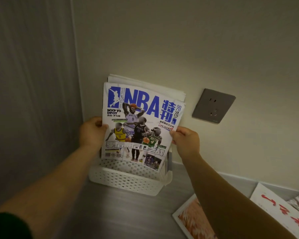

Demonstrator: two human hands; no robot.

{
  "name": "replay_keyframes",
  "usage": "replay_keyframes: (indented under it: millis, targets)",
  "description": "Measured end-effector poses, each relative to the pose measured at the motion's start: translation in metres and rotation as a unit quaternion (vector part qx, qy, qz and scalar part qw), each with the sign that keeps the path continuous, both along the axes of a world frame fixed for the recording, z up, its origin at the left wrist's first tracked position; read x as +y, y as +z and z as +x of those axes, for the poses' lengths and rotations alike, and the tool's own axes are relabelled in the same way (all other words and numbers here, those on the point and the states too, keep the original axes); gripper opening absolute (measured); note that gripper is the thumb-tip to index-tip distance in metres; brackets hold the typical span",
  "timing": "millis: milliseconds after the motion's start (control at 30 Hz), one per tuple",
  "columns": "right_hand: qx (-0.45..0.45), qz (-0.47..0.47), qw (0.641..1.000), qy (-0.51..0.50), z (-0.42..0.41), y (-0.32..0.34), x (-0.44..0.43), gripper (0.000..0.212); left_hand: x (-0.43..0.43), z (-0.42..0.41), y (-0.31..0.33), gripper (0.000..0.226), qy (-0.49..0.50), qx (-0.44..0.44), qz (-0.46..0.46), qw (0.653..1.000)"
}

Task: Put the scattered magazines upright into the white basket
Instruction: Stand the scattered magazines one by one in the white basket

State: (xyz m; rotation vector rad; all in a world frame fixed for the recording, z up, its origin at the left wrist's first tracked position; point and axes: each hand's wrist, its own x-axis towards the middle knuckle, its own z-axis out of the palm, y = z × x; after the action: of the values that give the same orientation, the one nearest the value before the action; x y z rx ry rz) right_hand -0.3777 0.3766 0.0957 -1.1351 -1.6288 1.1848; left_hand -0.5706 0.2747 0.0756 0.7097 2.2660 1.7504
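Grey wood-look counter (128, 213) tucked into a corner, plain cream wall behind with a dark grey wall socket (213, 106) off to the right. Sitting on the counter right against the wall is the white basket (126, 180), the perforated plastic kind. Both hands are clamped on the NBA magazine (140, 125), one per side: left hand (91, 131) pinching the left edge, right hand (186, 140) pinching the right edge, thumbs on the cover. It's held upright with the cover facing the camera, and its bottom edge is down inside the basket, though I can't tell if it's actually touching the basket floor. Behind it there's already a stack of other magazines (145, 85) standing up against the wall, tops poking out above the NBA one. Down in the bottom right corner, two more magazines lie flat on the counter: an orange-covered magazine (192, 219) and a white one with red writing (273, 204), partly hidden by the right forearm.
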Motion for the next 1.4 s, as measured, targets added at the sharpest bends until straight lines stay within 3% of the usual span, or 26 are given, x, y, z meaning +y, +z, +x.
replay_keyframes:
  millis: [100,167,267,433,567,733,800,967,1100,1333,1400]
  targets:
    - [0.019,0.016,0.999,-0.036,-0.007,-0.004,-0.001,0.009,0.003,0.0,-0.003,0.026,0.001,0.015,0.01,1.0]
    - [0.035,0.019,0.997,-0.061,-0.011,-0.006,0.0,0.022,0.009,0.002,-0.004,0.03,-0.025,0.015,0.017,0.999]
    - [0.048,-0.021,0.998,-0.021,-0.017,-0.01,-0.005,0.049,0.021,0.009,-0.003,0.035,-0.071,-0.024,0.034,0.997]
    - [0.022,-0.043,0.998,0.031,-0.026,-0.013,-0.011,0.06,0.027,0.007,0.0,0.043,-0.1,-0.077,0.059,0.99]
    - [0.002,-0.027,0.997,0.069,-0.019,-0.009,-0.009,0.058,0.019,0.004,-0.001,0.04,-0.134,-0.058,0.038,0.989]
    - [-0.018,-0.023,0.998,0.06,-0.004,0.001,-0.019,0.054,0.004,0.015,0.006,0.063,-0.074,-0.027,0.003,0.997]
    - [-0.043,-0.013,0.998,0.037,0.008,0.004,-0.026,0.057,-0.007,0.024,0.007,0.062,-0.067,0.014,-0.016,0.998]
    - [-0.071,0.048,0.996,-0.009,0.065,0.012,-0.048,0.05,-0.035,0.078,0.011,0.05,-0.108,0.072,-0.024,0.991]
    - [-0.1,0.035,0.993,-0.043,0.136,0.01,-0.059,0.046,-0.051,0.152,0.005,0.043,-0.144,0.104,-0.035,0.983]
    - [-0.167,-0.009,0.977,-0.131,0.303,-0.021,-0.08,0.036,-0.074,0.297,-0.026,0.021,-0.26,0.049,-0.07,0.962]
    - [-0.191,-0.025,0.97,-0.146,0.358,-0.035,-0.087,0.033,-0.081,0.345,-0.033,0.023,-0.291,0.045,-0.094,0.951]
